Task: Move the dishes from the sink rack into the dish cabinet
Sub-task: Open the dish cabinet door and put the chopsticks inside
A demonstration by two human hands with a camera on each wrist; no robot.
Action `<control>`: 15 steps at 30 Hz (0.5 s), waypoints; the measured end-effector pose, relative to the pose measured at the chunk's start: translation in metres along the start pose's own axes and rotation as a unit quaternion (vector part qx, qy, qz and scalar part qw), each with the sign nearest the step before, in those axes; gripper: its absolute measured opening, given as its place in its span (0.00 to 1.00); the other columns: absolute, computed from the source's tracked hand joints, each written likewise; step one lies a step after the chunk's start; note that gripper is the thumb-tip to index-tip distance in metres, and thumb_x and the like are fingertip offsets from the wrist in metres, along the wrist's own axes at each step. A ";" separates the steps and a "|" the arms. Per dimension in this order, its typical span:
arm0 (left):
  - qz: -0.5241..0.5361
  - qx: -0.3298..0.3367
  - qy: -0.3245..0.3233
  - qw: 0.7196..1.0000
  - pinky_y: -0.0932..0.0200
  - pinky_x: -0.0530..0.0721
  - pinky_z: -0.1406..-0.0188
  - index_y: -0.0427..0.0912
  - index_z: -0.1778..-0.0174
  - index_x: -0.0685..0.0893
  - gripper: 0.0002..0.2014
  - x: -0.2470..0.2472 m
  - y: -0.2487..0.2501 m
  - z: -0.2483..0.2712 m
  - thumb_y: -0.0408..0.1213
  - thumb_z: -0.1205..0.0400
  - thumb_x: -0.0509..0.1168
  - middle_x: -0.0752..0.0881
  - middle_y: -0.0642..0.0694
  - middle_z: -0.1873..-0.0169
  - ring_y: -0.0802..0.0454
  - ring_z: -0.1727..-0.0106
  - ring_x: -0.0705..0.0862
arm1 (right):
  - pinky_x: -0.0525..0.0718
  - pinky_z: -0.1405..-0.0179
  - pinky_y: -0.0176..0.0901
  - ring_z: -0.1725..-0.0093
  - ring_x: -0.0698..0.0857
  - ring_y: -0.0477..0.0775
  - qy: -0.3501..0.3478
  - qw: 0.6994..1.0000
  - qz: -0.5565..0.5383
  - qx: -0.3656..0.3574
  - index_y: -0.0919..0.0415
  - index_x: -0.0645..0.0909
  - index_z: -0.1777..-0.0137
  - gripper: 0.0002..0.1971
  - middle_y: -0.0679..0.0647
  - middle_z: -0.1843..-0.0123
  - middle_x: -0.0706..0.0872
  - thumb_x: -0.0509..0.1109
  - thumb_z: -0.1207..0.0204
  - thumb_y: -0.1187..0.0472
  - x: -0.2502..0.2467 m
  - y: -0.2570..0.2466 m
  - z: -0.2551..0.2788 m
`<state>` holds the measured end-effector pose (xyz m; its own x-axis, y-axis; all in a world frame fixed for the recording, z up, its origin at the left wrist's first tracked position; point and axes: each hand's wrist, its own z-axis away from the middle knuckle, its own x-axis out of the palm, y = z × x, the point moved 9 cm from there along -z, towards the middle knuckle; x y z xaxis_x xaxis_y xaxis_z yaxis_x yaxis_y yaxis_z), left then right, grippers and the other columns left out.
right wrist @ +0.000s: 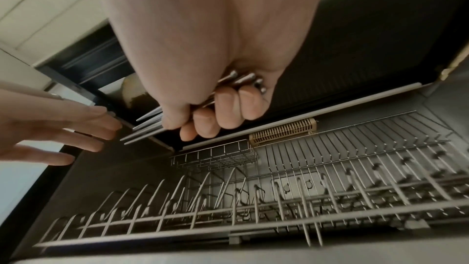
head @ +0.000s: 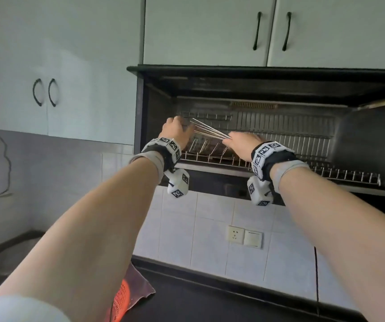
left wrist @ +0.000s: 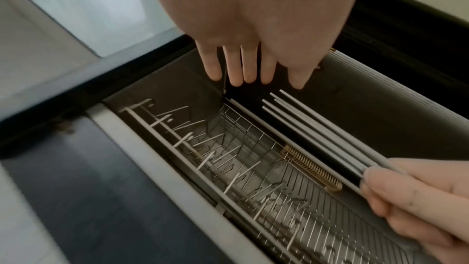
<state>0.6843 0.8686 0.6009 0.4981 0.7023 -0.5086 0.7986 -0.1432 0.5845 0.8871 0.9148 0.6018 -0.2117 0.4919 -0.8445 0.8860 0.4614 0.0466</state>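
Your right hand (head: 241,145) grips a bundle of metal chopsticks (head: 210,132) by the thick ends; your left hand (head: 175,133) is at the tips, its fingers hidden in the head view. The bundle's long axis runs right to left, in front of the open dish cabinet (head: 256,135).

Left wrist view: your left fingers (left wrist: 238,67) are extended and relaxed, holding nothing, just beyond the tips.

Right wrist view: the small wire basket (right wrist: 215,158) lies below the tips and further in, nearer your left hand. Judged next: tilt the tips down into it.
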 end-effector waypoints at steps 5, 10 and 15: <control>-0.017 -0.007 -0.023 1.000 0.43 0.83 0.31 0.41 0.31 0.84 0.22 0.030 0.015 -0.064 0.53 0.13 0.59 0.85 0.36 0.34 0.37 0.34 0.84 | 0.78 0.54 0.50 0.52 0.85 0.62 -0.018 1.000 -0.006 -0.008 0.62 0.80 0.48 0.19 0.56 0.58 0.81 0.55 0.11 0.49 0.007 0.021 -0.062; -0.023 -0.061 -0.017 0.998 0.42 0.86 0.35 0.45 0.30 0.84 0.28 0.055 -0.004 -0.130 0.59 0.19 0.62 0.86 0.36 0.34 0.35 0.37 0.86 | 0.77 0.54 0.48 0.51 0.83 0.61 -0.036 0.999 -0.036 0.000 0.66 0.81 0.44 0.18 0.62 0.50 0.82 0.55 0.10 0.52 0.011 0.034 -0.119; -0.018 -0.078 0.016 0.997 0.40 0.73 0.21 0.36 0.20 0.71 0.30 0.054 -0.019 -0.170 0.51 0.14 0.63 0.73 0.31 0.21 0.31 0.21 0.73 | 0.76 0.53 0.48 0.49 0.85 0.63 0.003 0.999 -0.053 0.001 0.67 0.82 0.44 0.21 0.62 0.52 0.84 0.57 0.11 0.50 -0.001 0.036 -0.163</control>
<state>0.6389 1.0277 0.6702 0.4581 0.7266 -0.5121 0.7520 -0.0097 0.6590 0.8518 1.0512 0.6915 -0.3063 0.4441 -0.8420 0.8589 0.5103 -0.0434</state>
